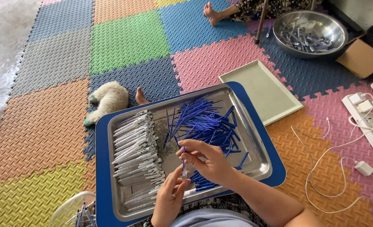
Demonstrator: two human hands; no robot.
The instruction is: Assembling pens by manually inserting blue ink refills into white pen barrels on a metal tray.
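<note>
Over the shiny steel tray (253, 138), the right hand (207, 162) pinches a thin blue plastic refill (183, 156) into the clear pen barrel (185, 172) gripped by the left hand (169, 197); both parts look light, slippery and bendable, best held mid-length.

Clear bowl (71, 210) cut by bottom edge

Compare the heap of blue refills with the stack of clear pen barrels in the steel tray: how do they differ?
The blue refills are thin, coloured and lie loosely crisscrossed on the tray's right side; the clear pen barrels are thicker, pale and lie lined up in a neat row on the left. Both rest in the same steel tray.
</note>
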